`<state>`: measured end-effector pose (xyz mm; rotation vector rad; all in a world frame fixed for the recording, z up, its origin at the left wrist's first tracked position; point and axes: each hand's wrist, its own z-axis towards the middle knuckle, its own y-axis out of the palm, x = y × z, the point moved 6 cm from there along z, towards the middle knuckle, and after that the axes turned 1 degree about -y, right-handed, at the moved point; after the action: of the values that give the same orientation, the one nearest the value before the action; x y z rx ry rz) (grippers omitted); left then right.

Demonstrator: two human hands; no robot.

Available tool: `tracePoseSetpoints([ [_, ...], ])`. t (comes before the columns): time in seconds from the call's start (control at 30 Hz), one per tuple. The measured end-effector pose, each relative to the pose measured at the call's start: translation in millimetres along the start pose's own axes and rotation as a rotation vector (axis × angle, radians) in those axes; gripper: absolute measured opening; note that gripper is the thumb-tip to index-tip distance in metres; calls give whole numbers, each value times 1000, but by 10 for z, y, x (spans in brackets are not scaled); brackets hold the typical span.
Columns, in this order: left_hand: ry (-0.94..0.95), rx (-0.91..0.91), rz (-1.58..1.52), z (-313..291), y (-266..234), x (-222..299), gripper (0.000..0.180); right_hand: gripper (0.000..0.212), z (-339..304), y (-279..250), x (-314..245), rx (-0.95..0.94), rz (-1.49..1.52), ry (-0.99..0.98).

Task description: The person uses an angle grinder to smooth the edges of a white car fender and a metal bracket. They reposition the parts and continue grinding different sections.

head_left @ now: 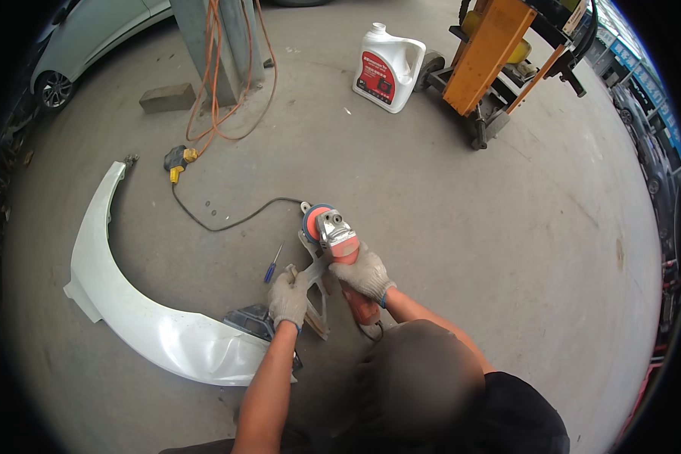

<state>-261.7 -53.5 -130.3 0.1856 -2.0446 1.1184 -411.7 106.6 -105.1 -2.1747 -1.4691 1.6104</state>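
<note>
My right hand (365,274), in a pale knit work glove, is closed round the red body of an angle grinder (345,247). The grinder's disc (310,222) lies over the far end of a grey metal bracket (315,271). My left hand (287,298), also gloved, grips the left side of that bracket, with its fingers partly hidden. Just beyond the left hand, a blue-handled screwdriver (270,272) rests on the floor. A curved white car fender (147,310) lies to the left, its near end reaching behind my left forearm. Beside its near end is a dark plastic piece (251,320).
A black cable (231,228) runs from near the grinder to a yellow and black socket (177,159). Orange cords (213,98) hang by a grey post (242,45) with a block (166,99) next to it. Farther off stand a white jug (390,72), an orange wheeled machine (495,53) and a car (102,34).
</note>
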Motion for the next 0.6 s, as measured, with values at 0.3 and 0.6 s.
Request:
tracePoseSetpoints([
  [0.3, -56, -36, 18, 13, 9, -26, 46, 75, -6, 3, -20, -6, -2, 12],
  [0.6, -60, -33, -7, 35, 17, -34, 47, 75, 7, 37, -23, -2, -9, -17],
])
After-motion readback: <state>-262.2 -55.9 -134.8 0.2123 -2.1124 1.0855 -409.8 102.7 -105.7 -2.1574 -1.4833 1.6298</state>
